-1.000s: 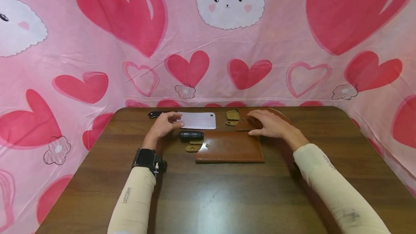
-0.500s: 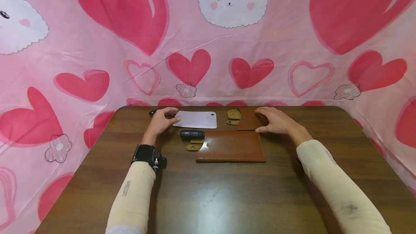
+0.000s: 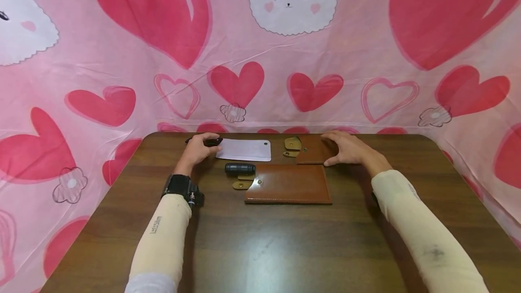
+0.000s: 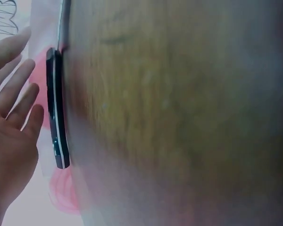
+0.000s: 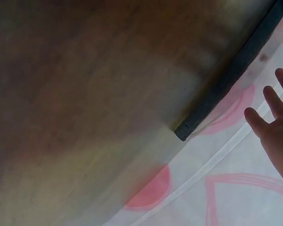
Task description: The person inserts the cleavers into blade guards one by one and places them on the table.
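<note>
A cleaver (image 3: 244, 150) lies flat at the back of the table, its pale blade pointing right. Over its black handle (image 4: 57, 106) hovers my left hand (image 3: 197, 150), fingers spread and loosely bent; the left wrist view shows them apart from the handle. My right hand (image 3: 349, 148) is arched over the right part of a small brown leather sheath (image 3: 311, 149), hiding that end. In the right wrist view a dark edge (image 5: 231, 73), seemingly the sheath's, stands apart from the relaxed fingers. Nearer me lies a larger leather sheath (image 3: 289, 184) with a black ribbed handle (image 3: 240, 168) at its left end.
The brown wooden table (image 3: 260, 248) ends at a pink cloth (image 3: 277, 49) with hearts behind it. Snap straps (image 3: 242, 185) stick out from the left of the larger sheath. Similar straps (image 3: 291, 144) lie beside the smaller one.
My left hand has moved left, from over the blade to over the cleaver's handle. My right hand has shifted slightly right across the small sheath. The cleaver and sheaths have stayed in place.
</note>
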Motion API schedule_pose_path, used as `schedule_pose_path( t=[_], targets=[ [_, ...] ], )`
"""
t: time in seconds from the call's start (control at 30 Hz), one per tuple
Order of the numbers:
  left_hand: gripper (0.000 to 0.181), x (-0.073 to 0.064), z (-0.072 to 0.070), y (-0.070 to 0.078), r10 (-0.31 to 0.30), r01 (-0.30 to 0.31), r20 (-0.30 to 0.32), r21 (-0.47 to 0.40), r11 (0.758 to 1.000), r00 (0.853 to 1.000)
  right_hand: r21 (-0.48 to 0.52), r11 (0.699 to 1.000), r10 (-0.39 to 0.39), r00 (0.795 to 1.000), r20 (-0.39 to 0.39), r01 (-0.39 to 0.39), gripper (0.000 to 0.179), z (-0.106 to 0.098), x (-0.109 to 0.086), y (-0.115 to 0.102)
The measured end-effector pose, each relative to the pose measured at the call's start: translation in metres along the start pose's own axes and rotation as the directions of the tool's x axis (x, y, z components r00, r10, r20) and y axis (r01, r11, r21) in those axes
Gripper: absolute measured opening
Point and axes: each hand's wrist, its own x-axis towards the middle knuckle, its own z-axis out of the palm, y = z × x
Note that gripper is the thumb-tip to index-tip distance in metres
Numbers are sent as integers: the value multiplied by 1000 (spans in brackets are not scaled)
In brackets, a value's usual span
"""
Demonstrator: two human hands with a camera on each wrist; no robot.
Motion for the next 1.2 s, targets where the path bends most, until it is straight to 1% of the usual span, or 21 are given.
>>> schedule_pose_path(
  t=[0.1, 0.3, 0.37, 0.5, 0.67, 0.8, 0.9, 1.03, 1.2],
  targets=[
    [48, 1, -2, -2, -9, 8, 11, 37, 999, 1000, -15, 1000, -3, 1000, 19, 4, 97, 0, 4, 1],
    [46, 2, -1, -4, -23, 22, 26, 41, 999, 999, -35, 999, -23, 1000, 20, 23, 105, 2, 9, 5],
    [45, 4, -1, -4, -19, 17, 27, 55, 998, 999, -34, 999, -17, 1000, 24, 18, 106, 2, 10, 7],
    [44, 8, 0, -4, -34, 32, 22, 87, 996, 999, -19, 1000, -9, 999, 40, 10, 109, 2, 11, 9],
    [44, 14, 0, -4, -39, 35, 31, 118, 992, 999, 5, 1000, 22, 996, 84, -23, 111, 3, 12, 9],
    [42, 18, -1, -5, -25, 17, 37, 193, 981, 999, 12, 999, 29, 993, 116, -31, 113, 4, 14, 7],
    [37, 21, -2, -5, 8, -16, 35, 233, 972, 999, 17, 999, 35, 992, 122, -37, 114, 3, 16, 7],
    [32, 24, -3, -5, 50, -59, 44, 239, 969, 998, 30, 999, 34, 991, 132, -38, 115, 2, 16, 7],
    [32, 28, -4, -4, 61, -77, 74, 242, 967, 995, 48, 998, 44, 990, 136, -50, 117, 0, 16, 10]
  ],
)
